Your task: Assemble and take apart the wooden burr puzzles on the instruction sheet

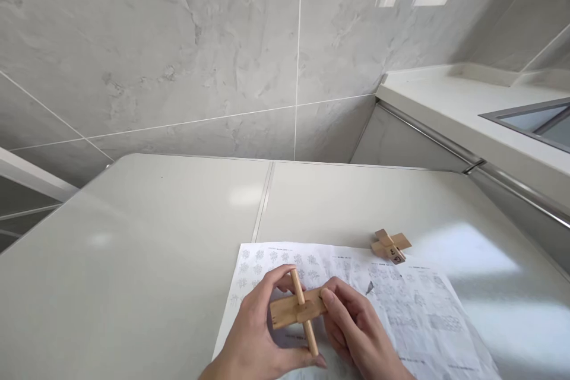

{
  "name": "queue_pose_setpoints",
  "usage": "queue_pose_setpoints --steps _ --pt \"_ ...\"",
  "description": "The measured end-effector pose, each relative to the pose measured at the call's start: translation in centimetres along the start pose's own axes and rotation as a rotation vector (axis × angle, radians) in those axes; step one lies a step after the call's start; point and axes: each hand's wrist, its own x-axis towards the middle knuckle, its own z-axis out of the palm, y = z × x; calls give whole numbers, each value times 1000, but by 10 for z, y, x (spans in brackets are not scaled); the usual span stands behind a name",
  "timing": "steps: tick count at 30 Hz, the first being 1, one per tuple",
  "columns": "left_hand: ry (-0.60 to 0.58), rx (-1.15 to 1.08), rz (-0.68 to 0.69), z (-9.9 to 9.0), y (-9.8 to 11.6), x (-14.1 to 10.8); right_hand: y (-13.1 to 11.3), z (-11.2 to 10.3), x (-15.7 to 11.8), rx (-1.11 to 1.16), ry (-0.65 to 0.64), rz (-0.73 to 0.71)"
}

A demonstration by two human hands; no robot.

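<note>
Two crossed wooden pieces (pixel 285 311) are held above a printed paper sheet (pixel 416 303). My left hand (pixel 256 329) spans the thin upright stick, its fingertips at the top end and its thumb by the bottom end. The right end of the flat piece is pinched between thumb and fingers of my right hand (pixel 356 329). Several more wooden pieces, joined in a cross shape (pixel 388 246), rest at the sheet's back edge, one marked with dark characters. Part of my right hand's fingers is hidden behind its thumb.
A white table (pixel 155 261) with a seam across it lies under the sheet. At the right stands a white counter ledge (pixel 467 107) with a metal-framed opening. Grey marbled tiles lie beyond the table. A white frame (pixel 33 175) is at the left.
</note>
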Motion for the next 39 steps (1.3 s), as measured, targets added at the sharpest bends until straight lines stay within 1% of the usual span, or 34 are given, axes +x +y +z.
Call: queue_pose_setpoints --steps 3,7,9,12,14,15,19,21,25,30,33,39 --pt "-28 -61 0 2 1 0 1 4 -4 9 50 25" --pt "-74 -71 8 -5 7 2 -2 3 -4 -8 17 27" --pt "-120 -57 19 -12 11 3 -7 -2 -2 -7 -46 41" --pt "-198 -61 53 -22 18 3 -14 -10 0 0 -242 123" --pt "-225 -73 72 -24 20 3 -18 -14 0 0 -328 148" --pt "-227 -75 76 -25 20 3 -19 -14 0 2 -334 144" --pt "-182 -70 72 -21 15 1 -22 -9 -3 20 -249 100" --pt "-159 -85 74 -20 10 0 -23 -5 -4 35 -236 94" --pt "-158 -118 80 -20 7 0 -24 -3 -6 48 -252 109" --pt "-163 -98 74 -22 13 2 -29 -4 -8 3 -251 137" --pt "-150 -107 98 -21 15 2 -31 -4 -7 -15 -243 138" --pt "-138 -135 139 -17 5 -1 -33 -7 -1 12 -274 136"
